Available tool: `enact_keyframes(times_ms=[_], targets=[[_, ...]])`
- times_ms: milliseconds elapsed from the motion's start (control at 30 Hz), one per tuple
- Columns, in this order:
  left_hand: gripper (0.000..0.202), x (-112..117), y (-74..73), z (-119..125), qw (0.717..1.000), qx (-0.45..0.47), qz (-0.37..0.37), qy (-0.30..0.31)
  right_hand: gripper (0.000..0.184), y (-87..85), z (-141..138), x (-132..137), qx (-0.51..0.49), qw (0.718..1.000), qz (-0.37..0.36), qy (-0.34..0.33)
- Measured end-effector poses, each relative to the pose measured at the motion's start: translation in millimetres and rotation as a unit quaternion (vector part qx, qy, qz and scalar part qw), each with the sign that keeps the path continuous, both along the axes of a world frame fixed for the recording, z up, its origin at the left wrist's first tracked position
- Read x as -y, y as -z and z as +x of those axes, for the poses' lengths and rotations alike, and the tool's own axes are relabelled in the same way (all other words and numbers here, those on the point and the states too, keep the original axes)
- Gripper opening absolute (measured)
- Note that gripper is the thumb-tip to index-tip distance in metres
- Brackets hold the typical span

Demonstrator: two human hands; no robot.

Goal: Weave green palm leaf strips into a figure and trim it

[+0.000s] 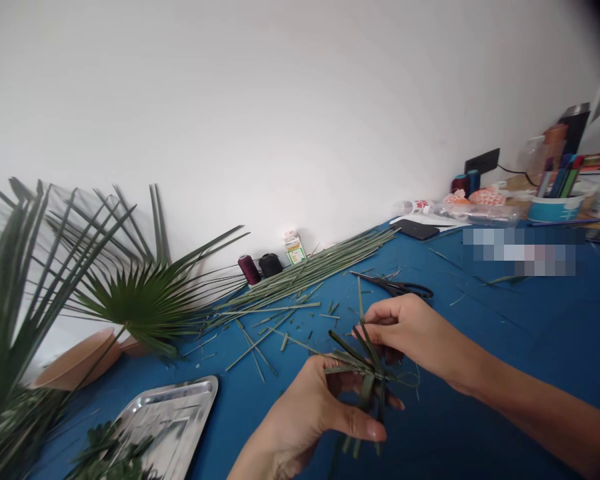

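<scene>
My left hand (320,403) is closed around a bundle of folded green palm leaf strips (369,370), its thumb stretched along the near side. Several strip ends stick out above and below the fingers, and a thin loose thread or fibre curls at the right of the bundle. Just above it, my right hand (403,327) pinches one narrow strip (361,300) between thumb and fingertips. Black-handled scissors (397,287) lie on the blue table behind my right hand.
Long cut strips (325,260) lie along the wall. Thread spools (249,270) and a small box (294,248) stand behind them. Leftward are a fan palm leaf (130,300), a pinkish bowl (80,363) and a metal tray (207,407). Pens in a blue-white holder (555,208) stand right.
</scene>
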State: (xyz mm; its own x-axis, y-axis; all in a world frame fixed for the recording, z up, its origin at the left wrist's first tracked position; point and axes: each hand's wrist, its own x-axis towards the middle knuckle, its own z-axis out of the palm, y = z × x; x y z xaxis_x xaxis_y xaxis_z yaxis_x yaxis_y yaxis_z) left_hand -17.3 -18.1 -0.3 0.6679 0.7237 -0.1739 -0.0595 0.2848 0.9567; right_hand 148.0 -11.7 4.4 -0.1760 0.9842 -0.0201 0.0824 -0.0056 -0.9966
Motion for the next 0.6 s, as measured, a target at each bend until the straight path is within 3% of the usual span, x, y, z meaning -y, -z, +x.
enact_keyframes(times_ms=[200, 267, 333, 433, 500, 600], targets=[[0.025, 5, 4.9, -4, 0.991, 0.067, -0.044, -0.108, 0.026, -6.1, 7, -2, 0.09, 0.991, 0.101, 0.0], [0.03, 7, 4.3, -3, 0.994, 0.059, 0.031, -0.092, 0.029, -10.6, 12, -2, 0.112, 0.987, 0.112, -0.013], [0.034, 8, 3.6, -1, 0.979, -0.002, 0.188, -0.08, 0.029, -16.7, 17, 0, 0.116, 0.987, 0.107, -0.036], [0.04, 7, 5.8, 0, 0.895, -0.053, 0.426, -0.12, 0.028, -25.5, 22, 4, 0.109, 0.988, 0.078, -0.078], [0.031, 6, 7.6, -1, 0.869, -0.019, 0.472, -0.149, 0.027, -28.9, 23, 4, 0.108, 0.987, 0.068, -0.1], [0.022, 4, 4.0, -3, 0.879, 0.018, 0.454, -0.144, 0.029, -30.5, 23, 2, 0.121, 0.983, 0.08, -0.113]])
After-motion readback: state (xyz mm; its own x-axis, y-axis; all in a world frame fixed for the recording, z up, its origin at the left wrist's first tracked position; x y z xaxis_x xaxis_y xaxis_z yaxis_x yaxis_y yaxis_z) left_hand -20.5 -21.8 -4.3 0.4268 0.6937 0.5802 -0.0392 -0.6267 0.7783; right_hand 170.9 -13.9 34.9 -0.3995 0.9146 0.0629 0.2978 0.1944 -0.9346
